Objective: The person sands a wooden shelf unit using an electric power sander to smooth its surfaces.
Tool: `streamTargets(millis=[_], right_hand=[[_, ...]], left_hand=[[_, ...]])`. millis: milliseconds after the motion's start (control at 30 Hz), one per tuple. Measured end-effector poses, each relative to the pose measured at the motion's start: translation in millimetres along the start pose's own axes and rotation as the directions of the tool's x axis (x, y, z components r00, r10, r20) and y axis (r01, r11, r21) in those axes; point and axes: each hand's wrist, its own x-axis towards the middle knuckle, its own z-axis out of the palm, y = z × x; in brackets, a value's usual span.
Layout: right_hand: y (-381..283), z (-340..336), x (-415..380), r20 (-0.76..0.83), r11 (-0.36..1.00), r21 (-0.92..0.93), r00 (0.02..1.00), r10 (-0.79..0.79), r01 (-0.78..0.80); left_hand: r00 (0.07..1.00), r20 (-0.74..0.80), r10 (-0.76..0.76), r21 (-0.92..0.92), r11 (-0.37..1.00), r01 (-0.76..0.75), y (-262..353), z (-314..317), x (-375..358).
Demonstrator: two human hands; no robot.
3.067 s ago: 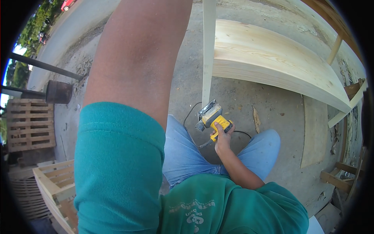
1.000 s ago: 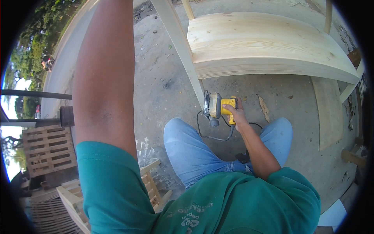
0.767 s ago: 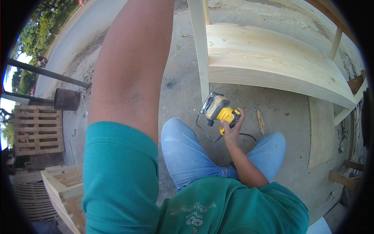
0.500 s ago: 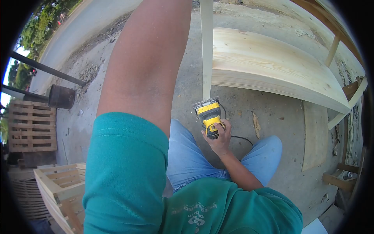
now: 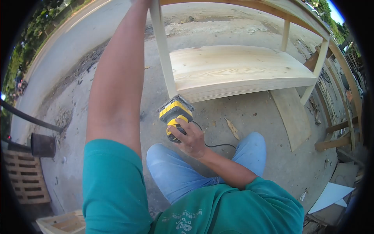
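Note:
My right hand [image 5: 193,141] is wrapped round a yellow and black electric sander [image 5: 176,112]. The sander's flat pad faces away from me, against or very close to the lower end of a pale wooden table leg [image 5: 163,50]. My left arm reaches up to the top of that leg. Only the edge of my left hand [image 5: 142,2] shows at the top border, and its fingers are cut off from view. The leg belongs to a wooden table with a broad lower shelf [image 5: 241,64]. From the sander, a black cord [image 5: 220,145] runs across the floor.
A flat board [image 5: 290,121] lies on the concrete under the table. Wooden frames [image 5: 339,126] stand at the right. At the left are a dark bucket [image 5: 43,145], a slatted pallet [image 5: 25,177] and a wooden crate [image 5: 62,223]. A dry leaf [image 5: 232,128] rests near my knee.
My view has shifted, bringing more of the table's top into sight. The sander stays in my right hand at the leg's lower end. My left arm still reaches upward.

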Motion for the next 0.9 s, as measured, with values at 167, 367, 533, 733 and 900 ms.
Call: streamTargets(millis=[167, 367, 533, 733, 900], right_hand=[[22, -34, -3, -0.158, 0.982, -0.013, 0.970, 0.186, -0.190], [98, -112, -16, -0.482, 0.870, -0.032, 0.770, 0.418, -0.493], [178, -192, -25, -0.606, 0.722, 0.040, 0.558, 0.567, -0.691], [282, -268, -50, -0.706, 0.573, 0.132, 0.329, 0.627, -0.809], [357, -347, -66, -0.636, 0.360, 0.378, 0.043, 0.770, -0.853]], left_hand=[[0.996, 0.050, -0.075, 0.006, 0.997, 0.075, 18, -10, -9], [0.996, 0.054, -0.069, -0.011, 0.997, 0.070, 6, -8, -8], [1.000, -0.002, 0.006, -0.106, 0.994, -0.006, -18, 0, -3], [0.999, -0.003, 0.052, -0.154, 0.987, -0.052, -50, 2, 10], [0.999, 0.021, -0.045, -0.176, 0.983, 0.048, -54, 1, 5]])
